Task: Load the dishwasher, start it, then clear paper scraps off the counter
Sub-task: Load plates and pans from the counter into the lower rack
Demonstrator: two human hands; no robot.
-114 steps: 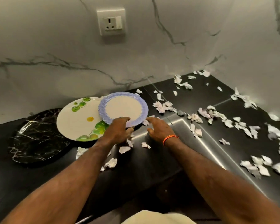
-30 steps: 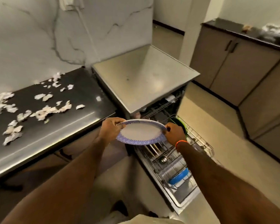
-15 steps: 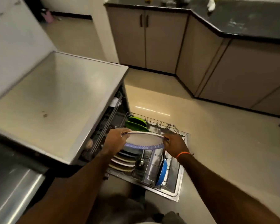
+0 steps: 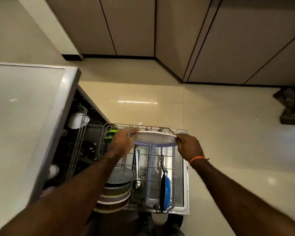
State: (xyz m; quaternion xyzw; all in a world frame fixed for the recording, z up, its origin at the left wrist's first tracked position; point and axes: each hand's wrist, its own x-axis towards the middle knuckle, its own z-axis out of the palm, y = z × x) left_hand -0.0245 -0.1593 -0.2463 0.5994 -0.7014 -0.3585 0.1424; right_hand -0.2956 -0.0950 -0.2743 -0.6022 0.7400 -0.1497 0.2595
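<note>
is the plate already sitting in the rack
No, both hands, left and right, hold the plate by its edges above the pulled-out rack.

Left hand (image 4: 124, 141) and right hand (image 4: 188, 147) hold a blue-rimmed plate (image 4: 154, 138) over the pulled-out dishwasher rack (image 4: 160, 129).

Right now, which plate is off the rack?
The blue-rimmed white plate, in the grip of both the left hand and right hand above the lower rack; the other plates sit slotted inside.
</note>
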